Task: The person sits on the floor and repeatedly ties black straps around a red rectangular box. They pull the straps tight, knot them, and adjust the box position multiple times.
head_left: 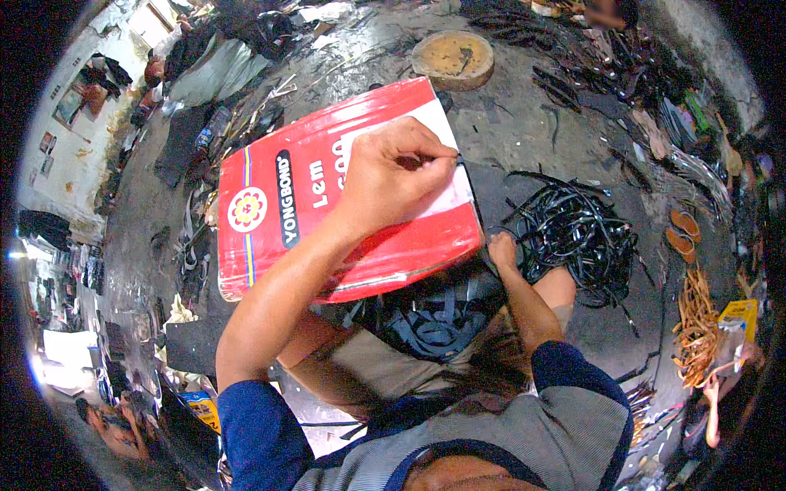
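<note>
A large red-and-white printed box [360, 254], its surface glossy and creased, lies tilted across my knees. My left hand [393, 172] reaches over its top, thumb and fingers pinched on a thin black strip [468, 182] at the right edge. This strip runs down that edge toward my right hand [501, 248], which is closed beside the box's lower right corner and seems to grip the same strip; its fingers are partly hidden. Just right of that hand, a tangled pile of black strips [577, 233] lies on the floor. More black material [434, 327] rests in my lap under the box.
A round wooden block [453, 59] stands on the floor ahead. Orange sandals [682, 236] and a bundle of tan strips [696, 327] lie at the right. Another person's hand [712, 389] shows at the lower right, and another person [119, 430] at the lower left.
</note>
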{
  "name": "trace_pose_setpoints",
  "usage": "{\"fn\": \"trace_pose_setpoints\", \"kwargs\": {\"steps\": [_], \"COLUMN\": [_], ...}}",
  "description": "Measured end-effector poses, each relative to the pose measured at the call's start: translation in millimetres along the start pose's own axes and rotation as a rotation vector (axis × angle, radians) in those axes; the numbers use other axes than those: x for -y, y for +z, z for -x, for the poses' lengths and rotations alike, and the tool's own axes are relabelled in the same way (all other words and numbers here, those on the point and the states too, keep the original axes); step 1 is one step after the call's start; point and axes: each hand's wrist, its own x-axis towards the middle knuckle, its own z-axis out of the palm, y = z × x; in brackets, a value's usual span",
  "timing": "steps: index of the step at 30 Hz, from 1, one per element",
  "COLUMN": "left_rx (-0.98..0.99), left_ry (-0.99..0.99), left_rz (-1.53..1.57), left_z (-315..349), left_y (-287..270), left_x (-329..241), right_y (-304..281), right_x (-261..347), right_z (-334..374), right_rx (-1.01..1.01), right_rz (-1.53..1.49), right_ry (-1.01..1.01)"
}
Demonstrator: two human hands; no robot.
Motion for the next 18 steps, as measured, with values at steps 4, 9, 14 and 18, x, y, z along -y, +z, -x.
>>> {"fn": "trace_pose_setpoints", "kwargs": {"steps": [4,9,14,18], "left_rx": [0.02,0.132,0.215,0.262], "left_ry": [0.019,0.311,0.559,0.536], "left_rz": [-0.051,-0.22,-0.347,-0.386], "left_z": [5,3,3,6], "left_y": [-7,-19,-19,-26], "left_x": [4,8,13,6], "right_y": [-11,-14,-21,-44], "right_x": [23,29,7,25], "right_z": [12,19,18,23], "right_rx": [0.091,0.072,0.024,0.023], "right_rz": [0.137,0.078,0.14,0.284], "right_ry": [-0.172,-0.026,-0.03,0.039]}}
